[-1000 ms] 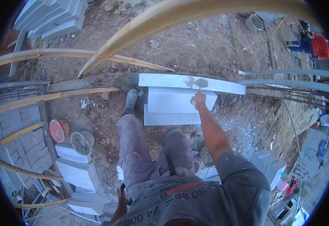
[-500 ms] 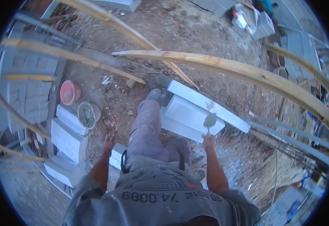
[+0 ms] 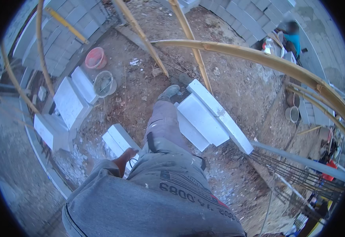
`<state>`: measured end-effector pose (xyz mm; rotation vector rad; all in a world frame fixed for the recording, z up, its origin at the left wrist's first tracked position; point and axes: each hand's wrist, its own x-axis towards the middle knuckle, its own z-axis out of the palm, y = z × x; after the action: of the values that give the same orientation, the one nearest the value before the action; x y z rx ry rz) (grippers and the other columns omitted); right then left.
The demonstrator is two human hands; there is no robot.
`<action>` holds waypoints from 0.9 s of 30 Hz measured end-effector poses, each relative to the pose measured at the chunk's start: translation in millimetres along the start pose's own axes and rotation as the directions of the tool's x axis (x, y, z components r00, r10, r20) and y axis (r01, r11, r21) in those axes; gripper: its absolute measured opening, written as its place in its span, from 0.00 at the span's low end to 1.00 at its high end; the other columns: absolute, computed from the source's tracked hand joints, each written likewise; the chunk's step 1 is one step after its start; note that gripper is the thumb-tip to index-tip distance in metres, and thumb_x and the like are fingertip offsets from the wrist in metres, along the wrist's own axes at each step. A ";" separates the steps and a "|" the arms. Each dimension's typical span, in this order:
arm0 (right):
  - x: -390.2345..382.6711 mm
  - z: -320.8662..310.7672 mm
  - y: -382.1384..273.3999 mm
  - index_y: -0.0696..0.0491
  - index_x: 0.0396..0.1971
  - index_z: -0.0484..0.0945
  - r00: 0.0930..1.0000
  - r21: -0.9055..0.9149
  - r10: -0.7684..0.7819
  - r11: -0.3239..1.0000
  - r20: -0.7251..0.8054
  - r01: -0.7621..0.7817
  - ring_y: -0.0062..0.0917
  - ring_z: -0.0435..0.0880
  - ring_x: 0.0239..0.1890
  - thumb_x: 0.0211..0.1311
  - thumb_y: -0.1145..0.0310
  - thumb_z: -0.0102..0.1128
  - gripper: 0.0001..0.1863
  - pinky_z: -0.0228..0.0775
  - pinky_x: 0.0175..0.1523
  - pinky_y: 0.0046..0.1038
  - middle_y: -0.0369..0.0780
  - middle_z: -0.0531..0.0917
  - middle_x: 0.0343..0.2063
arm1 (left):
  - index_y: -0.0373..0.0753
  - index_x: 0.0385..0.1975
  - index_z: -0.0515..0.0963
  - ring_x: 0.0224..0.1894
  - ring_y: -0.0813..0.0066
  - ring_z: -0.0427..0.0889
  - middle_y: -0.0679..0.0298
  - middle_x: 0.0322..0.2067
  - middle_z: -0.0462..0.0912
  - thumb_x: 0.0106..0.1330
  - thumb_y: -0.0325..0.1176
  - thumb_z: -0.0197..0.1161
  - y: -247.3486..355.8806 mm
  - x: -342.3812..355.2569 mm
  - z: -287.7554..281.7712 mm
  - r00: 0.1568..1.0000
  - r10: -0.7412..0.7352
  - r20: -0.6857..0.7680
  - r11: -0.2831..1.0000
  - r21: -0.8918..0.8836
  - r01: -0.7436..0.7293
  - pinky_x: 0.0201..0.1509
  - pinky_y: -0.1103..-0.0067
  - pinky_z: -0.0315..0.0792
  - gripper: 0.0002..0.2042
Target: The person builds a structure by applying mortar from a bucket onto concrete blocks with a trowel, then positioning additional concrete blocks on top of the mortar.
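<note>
On a dirt building site, a worker seen from above stands with one boot (image 3: 168, 93) forward beside a stack of white blocks (image 3: 210, 118) lying just right of centre, toward two o'clock from the left hand (image 3: 125, 158). That hand hangs low at the hip, bare; how far its fingers curl cannot be told. The right hand is out of sight. Two buckets, one red (image 3: 95, 58), one grey (image 3: 103, 83), sit at eleven o'clock.

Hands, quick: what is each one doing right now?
Left hand: down at the hip beside the trousers, holding nothing visible; open or closed cannot be told.
Right hand: not in view.
</note>
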<state>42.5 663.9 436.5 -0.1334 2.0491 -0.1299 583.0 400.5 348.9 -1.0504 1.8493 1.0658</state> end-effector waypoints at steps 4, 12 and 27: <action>3.3 -16.9 33.5 0.61 0.49 0.79 0.996 -0.037 -0.065 0.997 -0.065 0.063 0.38 0.84 0.42 0.64 0.57 0.61 0.23 0.75 0.48 0.40 0.48 0.85 0.41 | 0.45 0.48 0.81 0.50 0.59 0.83 0.59 0.49 0.84 0.65 0.43 0.61 20.0 -17.7 88.0 0.926 -0.352 0.139 0.753 -0.545 0.369 0.55 0.66 0.77 0.16; 33.6 -38.4 -5.4 0.63 0.47 0.78 0.966 -0.085 -0.213 0.976 -0.143 0.203 0.37 0.83 0.41 0.65 0.55 0.60 0.24 0.75 0.46 0.40 0.48 0.84 0.40 | 0.36 0.58 0.76 0.41 0.57 0.88 0.52 0.36 0.87 0.47 0.26 0.75 -3.6 -52.1 -5.0 0.676 -0.630 -0.381 0.702 -0.652 0.287 0.47 0.65 0.82 0.32; -35.7 2.2 -96.2 0.63 0.48 0.79 0.988 -0.237 -0.149 0.959 0.045 0.156 0.41 0.82 0.51 0.62 0.47 0.62 0.31 0.71 0.57 0.42 0.53 0.83 0.47 | 0.44 0.65 0.67 0.50 0.48 0.84 0.48 0.47 0.84 0.57 0.33 0.68 -14.6 -88.0 -52.2 0.349 -0.914 -0.206 0.317 -0.901 0.297 0.54 0.62 0.77 0.32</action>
<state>64.8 574.1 481.1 -0.4422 2.0208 0.0252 619.9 373.4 441.5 -2.8503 0.9968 0.8610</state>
